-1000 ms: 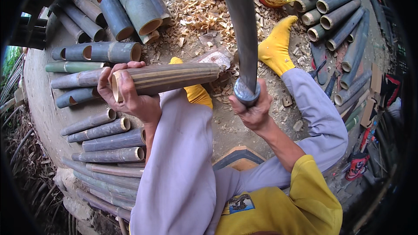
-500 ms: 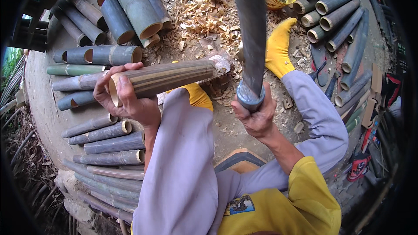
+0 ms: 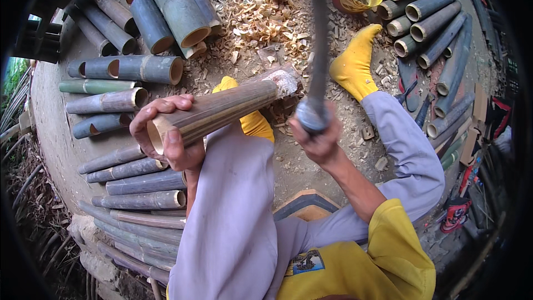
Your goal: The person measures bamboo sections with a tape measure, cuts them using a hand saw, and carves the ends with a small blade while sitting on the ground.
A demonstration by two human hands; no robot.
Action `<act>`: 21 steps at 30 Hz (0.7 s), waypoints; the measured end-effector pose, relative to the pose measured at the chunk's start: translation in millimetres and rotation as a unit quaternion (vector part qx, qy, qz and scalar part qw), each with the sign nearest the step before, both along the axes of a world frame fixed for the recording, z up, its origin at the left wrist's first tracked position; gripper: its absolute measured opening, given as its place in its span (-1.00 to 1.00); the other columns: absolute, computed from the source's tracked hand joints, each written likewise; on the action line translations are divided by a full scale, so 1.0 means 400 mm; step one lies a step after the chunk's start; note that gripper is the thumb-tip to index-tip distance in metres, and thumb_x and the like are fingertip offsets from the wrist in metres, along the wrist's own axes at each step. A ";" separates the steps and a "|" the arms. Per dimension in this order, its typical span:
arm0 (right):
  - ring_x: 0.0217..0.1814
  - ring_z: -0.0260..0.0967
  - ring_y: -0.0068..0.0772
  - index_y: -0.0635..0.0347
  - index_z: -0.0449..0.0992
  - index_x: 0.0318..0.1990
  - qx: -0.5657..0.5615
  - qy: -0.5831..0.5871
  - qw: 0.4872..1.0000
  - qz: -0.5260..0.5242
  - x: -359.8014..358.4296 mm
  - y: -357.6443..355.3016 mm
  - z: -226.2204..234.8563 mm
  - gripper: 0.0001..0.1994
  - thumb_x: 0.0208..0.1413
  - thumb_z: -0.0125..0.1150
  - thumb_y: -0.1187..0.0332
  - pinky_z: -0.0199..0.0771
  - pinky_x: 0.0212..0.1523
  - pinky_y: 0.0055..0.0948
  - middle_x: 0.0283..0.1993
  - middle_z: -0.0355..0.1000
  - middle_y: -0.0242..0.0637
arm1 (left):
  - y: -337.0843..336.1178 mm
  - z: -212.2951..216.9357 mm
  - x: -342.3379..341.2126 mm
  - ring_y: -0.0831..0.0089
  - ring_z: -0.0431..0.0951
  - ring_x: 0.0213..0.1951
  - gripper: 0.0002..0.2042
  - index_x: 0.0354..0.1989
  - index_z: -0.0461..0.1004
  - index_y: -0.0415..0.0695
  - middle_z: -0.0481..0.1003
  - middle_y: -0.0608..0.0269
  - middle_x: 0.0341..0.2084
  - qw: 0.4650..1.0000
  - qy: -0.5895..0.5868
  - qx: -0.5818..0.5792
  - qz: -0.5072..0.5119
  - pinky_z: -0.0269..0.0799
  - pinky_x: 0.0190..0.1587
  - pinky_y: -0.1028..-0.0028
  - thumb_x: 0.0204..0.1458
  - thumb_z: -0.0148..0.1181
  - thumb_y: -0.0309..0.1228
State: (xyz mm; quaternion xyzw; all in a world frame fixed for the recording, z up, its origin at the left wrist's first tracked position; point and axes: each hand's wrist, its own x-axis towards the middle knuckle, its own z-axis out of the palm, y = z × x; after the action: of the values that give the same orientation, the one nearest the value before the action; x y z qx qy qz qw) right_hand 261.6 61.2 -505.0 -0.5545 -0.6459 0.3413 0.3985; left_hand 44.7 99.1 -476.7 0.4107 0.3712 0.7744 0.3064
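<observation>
At the far left, dark grey-green cut bamboo tubes [image 3: 147,69], some with round holes along their sides, lie in rows on the bare brown ground [image 3: 294,172], with a further row of closely laid tubes [image 3: 141,200] below them. Next comes the left hand [image 3: 187,154], wrapped around the wide, open end of a tapered bamboo piece [image 3: 219,110] with lengthwise brown and pale stripes. This piece slants up and rightward above the grey-trousered left knee [image 3: 233,189], its narrow end at the pale, rough top of a wooden block [image 3: 287,81]; whether they touch, I cannot tell. Above the block spreads a heap of curled, pale wood shavings [image 3: 258,16]. The two hands are apart: to the right of the block, the right hand [image 3: 322,141] is closed around the handle of a long, dark metal blade [image 3: 318,39], which is blurred and rises to the upper edge. Farther right are a yellow-socked right foot [image 3: 355,62], a red-and-yellow round container [image 3: 337,0] and, at the upper right, more stacked dark bamboo tubes [image 3: 438,22].
</observation>
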 end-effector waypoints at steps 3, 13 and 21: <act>-0.45 0.51 -0.18 0.35 0.29 -0.18 -0.291 -0.079 0.953 0.039 0.009 0.016 -0.132 -0.58 0.05 0.19 0.13 0.49 -0.49 -0.25 -0.52 0.46 -0.07 | 0.000 -0.013 -0.008 0.24 0.44 -0.33 -0.57 -0.08 0.24 -0.19 0.34 0.04 -0.34 0.997 0.067 0.025 -0.021 0.43 -0.19 0.15 -0.20 -0.01 -0.33; -0.44 0.49 -0.33 0.36 0.33 -0.19 -0.107 0.039 0.993 0.003 0.006 -0.031 -0.040 -0.63 0.08 0.18 0.18 0.48 -0.44 -0.45 -0.47 0.45 -0.20 | -0.034 -0.014 -0.042 0.22 0.45 -0.36 -0.60 -0.16 0.21 -0.21 0.32 0.03 -0.39 0.996 0.066 0.000 -0.064 0.44 -0.20 0.10 -0.18 0.07 -0.27; -0.59 0.39 -0.45 0.30 0.35 -0.19 -0.262 0.023 0.964 0.026 0.022 0.021 -0.014 -0.65 0.03 0.23 0.19 0.44 -0.51 -0.45 -0.57 0.39 -0.30 | -0.027 -0.004 -0.059 0.17 0.45 -0.34 -0.61 -0.24 0.24 -0.22 0.33 -0.01 -0.41 0.990 0.084 0.018 -0.111 0.41 -0.16 0.06 -0.23 0.10 -0.26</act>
State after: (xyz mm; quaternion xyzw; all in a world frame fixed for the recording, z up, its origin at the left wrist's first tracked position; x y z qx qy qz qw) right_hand 270.5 69.6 -510.4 -0.6148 -0.5388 0.5213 0.2449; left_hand 21.3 88.2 -478.1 0.5183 0.3331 0.7052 0.3508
